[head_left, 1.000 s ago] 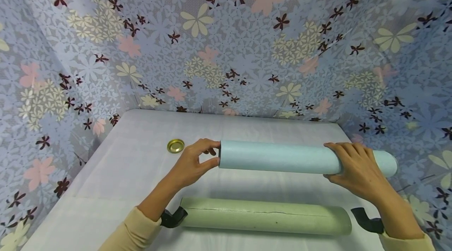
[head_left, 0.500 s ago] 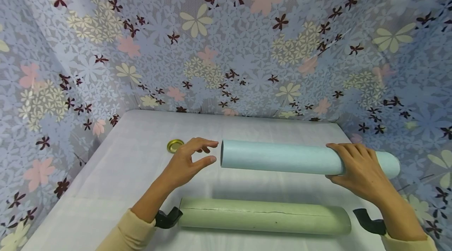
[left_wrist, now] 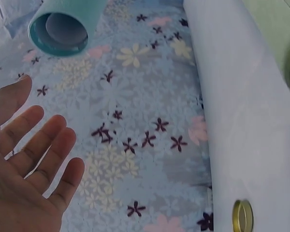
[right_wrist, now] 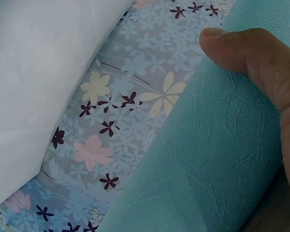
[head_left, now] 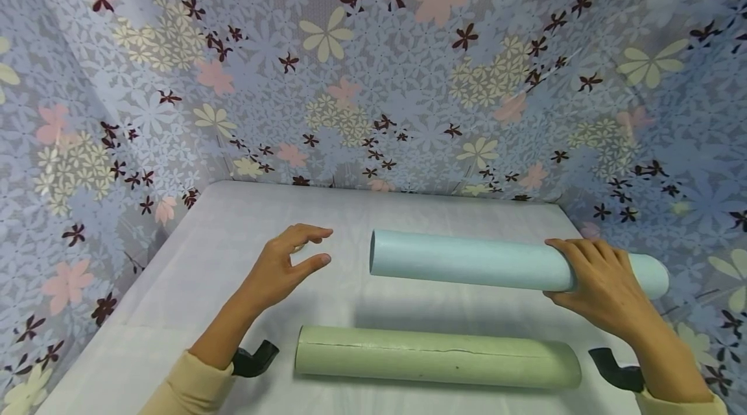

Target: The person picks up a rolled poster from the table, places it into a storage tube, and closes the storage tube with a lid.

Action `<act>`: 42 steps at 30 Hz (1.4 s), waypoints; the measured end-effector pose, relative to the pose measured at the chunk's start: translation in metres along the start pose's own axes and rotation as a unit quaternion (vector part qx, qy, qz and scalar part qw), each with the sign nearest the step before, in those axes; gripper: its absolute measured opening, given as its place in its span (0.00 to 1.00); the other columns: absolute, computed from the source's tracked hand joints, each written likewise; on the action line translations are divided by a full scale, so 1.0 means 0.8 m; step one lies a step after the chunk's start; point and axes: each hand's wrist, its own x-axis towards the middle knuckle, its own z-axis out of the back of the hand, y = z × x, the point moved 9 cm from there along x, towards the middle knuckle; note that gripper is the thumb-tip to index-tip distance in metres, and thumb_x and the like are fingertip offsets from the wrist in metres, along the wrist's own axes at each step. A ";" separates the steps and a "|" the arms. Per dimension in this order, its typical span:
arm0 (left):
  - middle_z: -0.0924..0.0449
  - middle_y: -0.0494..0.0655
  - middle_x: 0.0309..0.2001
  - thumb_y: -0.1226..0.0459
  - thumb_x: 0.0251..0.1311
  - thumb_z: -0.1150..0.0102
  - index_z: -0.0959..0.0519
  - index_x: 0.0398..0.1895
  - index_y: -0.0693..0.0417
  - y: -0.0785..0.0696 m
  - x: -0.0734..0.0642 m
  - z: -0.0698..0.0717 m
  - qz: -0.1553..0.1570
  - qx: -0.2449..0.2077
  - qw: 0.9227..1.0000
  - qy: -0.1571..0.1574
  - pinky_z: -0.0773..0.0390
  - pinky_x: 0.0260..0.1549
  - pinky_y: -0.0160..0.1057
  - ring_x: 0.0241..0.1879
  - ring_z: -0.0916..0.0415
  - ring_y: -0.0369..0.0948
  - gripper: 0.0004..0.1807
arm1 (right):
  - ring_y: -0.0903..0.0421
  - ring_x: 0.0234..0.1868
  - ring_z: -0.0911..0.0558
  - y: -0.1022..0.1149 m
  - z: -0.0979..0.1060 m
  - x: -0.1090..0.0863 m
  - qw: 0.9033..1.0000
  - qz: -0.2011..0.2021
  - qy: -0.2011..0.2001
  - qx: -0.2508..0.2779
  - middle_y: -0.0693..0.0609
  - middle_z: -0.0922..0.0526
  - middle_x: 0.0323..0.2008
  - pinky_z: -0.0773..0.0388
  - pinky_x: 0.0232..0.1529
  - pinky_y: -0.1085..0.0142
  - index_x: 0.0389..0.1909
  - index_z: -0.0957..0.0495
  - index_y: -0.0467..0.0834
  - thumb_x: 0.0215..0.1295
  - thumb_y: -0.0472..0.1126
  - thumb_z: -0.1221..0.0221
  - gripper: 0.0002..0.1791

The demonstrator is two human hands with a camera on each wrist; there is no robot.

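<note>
My right hand point(head_left: 601, 285) grips a light blue tube point(head_left: 467, 260) near its right end, with fingers over the top and thumb below. The tube hangs level above the table, its left end uncovered and hollow; in the left wrist view that round opening point(left_wrist: 58, 34) shows a pale inside. My left hand point(head_left: 280, 266) is off the tube, a short way left of its opening, fingers relaxed and apart with nothing between them. In the left wrist view a gold lid point(left_wrist: 242, 216) lies on the table; the left hand mostly hides it in the head view.
A pale green tube point(head_left: 438, 358) with a cracked seam along its length lies on the table point(head_left: 192, 259) nearer to me, below the blue one. Flower-patterned fabric point(head_left: 373, 65) rises behind the table and at both sides.
My left hand has let go of the blue tube's left end and drawn away to the left, passing in front of the gold lid. The right hand and tube have shifted slightly right.
</note>
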 end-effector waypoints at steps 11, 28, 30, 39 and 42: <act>0.22 0.49 0.53 0.61 0.57 0.36 0.25 0.57 0.48 0.038 -0.003 0.021 0.042 0.050 0.998 0.004 0.26 0.52 0.52 0.56 0.26 0.47 0.23 | 0.36 0.49 0.31 -0.005 0.000 -0.003 1.000 -0.008 0.007 0.000 0.39 0.25 0.49 0.41 0.46 0.41 0.60 0.32 0.46 0.22 0.44 0.21 0.53; 0.26 0.56 0.58 0.62 0.59 0.38 0.28 0.61 0.54 0.111 0.008 0.014 0.119 0.079 0.989 0.026 0.28 0.53 0.57 0.56 0.30 0.54 0.25 | 0.36 0.48 0.31 -0.008 0.001 -0.007 1.000 -0.018 0.007 -0.002 0.40 0.24 0.48 0.41 0.46 0.41 0.60 0.32 0.46 0.23 0.44 0.22 0.52; 0.27 0.57 0.58 0.61 0.59 0.38 0.28 0.61 0.53 0.121 0.009 0.011 0.131 0.082 0.988 0.032 0.28 0.53 0.56 0.56 0.31 0.54 0.26 | 0.36 0.48 0.31 -0.009 0.001 -0.007 1.000 -0.017 0.007 -0.002 0.39 0.24 0.48 0.41 0.46 0.41 0.60 0.32 0.46 0.23 0.44 0.22 0.52; 0.31 0.61 0.62 0.58 0.59 0.39 0.31 0.63 0.57 0.171 0.015 -0.003 0.173 0.110 0.976 0.067 0.35 0.58 0.61 0.61 0.36 0.58 0.29 | 0.36 0.48 0.31 -0.010 0.003 -0.009 1.000 -0.011 0.005 -0.001 0.39 0.25 0.49 0.41 0.45 0.41 0.60 0.32 0.46 0.22 0.42 0.22 0.53; 0.32 0.62 0.63 0.57 0.60 0.39 0.31 0.64 0.59 0.187 0.015 -0.008 0.180 0.119 0.973 0.078 0.37 0.60 0.62 0.63 0.39 0.60 0.30 | 0.36 0.47 0.31 -0.011 0.003 -0.009 1.000 -0.012 0.006 -0.001 0.39 0.25 0.49 0.41 0.45 0.42 0.60 0.32 0.46 0.22 0.42 0.22 0.53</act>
